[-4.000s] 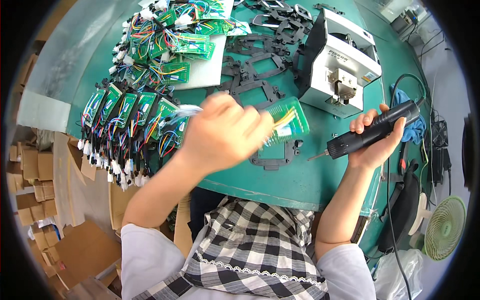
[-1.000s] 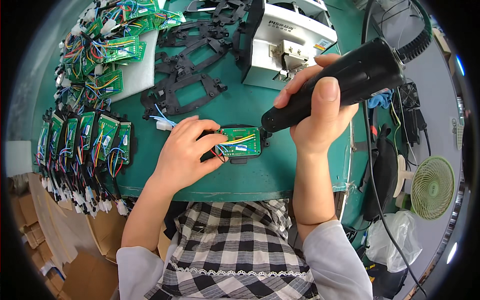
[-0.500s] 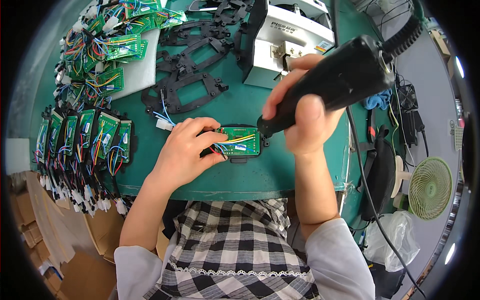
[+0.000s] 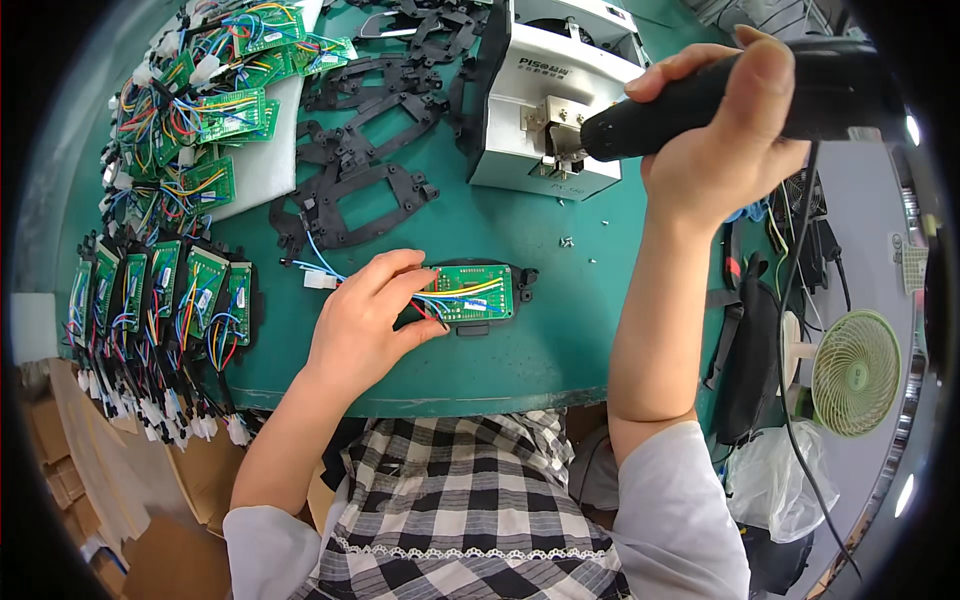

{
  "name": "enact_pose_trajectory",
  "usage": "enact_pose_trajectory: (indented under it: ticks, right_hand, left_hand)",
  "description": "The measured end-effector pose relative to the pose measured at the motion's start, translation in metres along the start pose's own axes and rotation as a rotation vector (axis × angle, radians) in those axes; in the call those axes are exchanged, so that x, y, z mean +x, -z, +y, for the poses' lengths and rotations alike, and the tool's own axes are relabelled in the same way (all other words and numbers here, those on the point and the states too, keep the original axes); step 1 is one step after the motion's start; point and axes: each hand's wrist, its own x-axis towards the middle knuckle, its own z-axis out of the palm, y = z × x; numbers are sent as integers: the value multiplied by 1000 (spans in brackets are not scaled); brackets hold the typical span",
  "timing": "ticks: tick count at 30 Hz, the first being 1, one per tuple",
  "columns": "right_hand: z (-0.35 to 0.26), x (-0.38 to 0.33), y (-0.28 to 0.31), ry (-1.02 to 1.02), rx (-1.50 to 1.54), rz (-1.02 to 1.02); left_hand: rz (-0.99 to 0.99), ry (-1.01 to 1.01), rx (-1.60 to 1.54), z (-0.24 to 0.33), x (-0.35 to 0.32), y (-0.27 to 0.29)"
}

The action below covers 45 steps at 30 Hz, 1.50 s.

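My left hand (image 4: pixel 365 325) grips the left end of a green circuit board (image 4: pixel 497 300) between thumb and fingers. Red, yellow and blue wires run across the board, which lies on a black plastic bracket (image 4: pixel 524 281). A white connector (image 4: pixel 319 280) on blue wires sticks out past my fingers. In my right hand (image 4: pixel 725 150) is a black electric screwdriver (image 4: pixel 640 122), held almost level. Its tip is at the metal outlet of a white screw feeder (image 4: pixel 505 125); whether a screw is on it I cannot tell.
Several loose screws (image 4: pixel 567 242) lie on the green table (image 4: pixel 540 360). Empty black brackets (image 4: pixel 375 205) are piled behind my left hand. Boards mounted on brackets (image 4: pixel 207 280) line the left side, with wired boards (image 4: pixel 232 115) heaped behind. A green fan (image 4: pixel 855 372) stands at right.
My right hand has moved the electric screwdriver up and away from the board's right end to the screw feeder's outlet. My left hand keeps its grip on the board.
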Motion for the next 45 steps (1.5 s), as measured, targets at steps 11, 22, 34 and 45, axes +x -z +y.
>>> enact_pose_trajectory:
  ticks: [11, 22, 34, 45]
  right_hand:
    - [-28, -55, 18, -354, 53, -265]
    - [-40, -89, 20, -483, 283, -172]
    - [-50, -101, 24, -494, 258, -139]
    - [-49, -102, 29, -517, 168, -413]
  left_hand:
    - [10, -42, -43, -2, 1, -1]
    - [-9, -18, -58, -1, 2, 1]
    - [-2, -32, -63, -4, 2, -2]
    - [-13, -27, -57, -2, 3, 1]
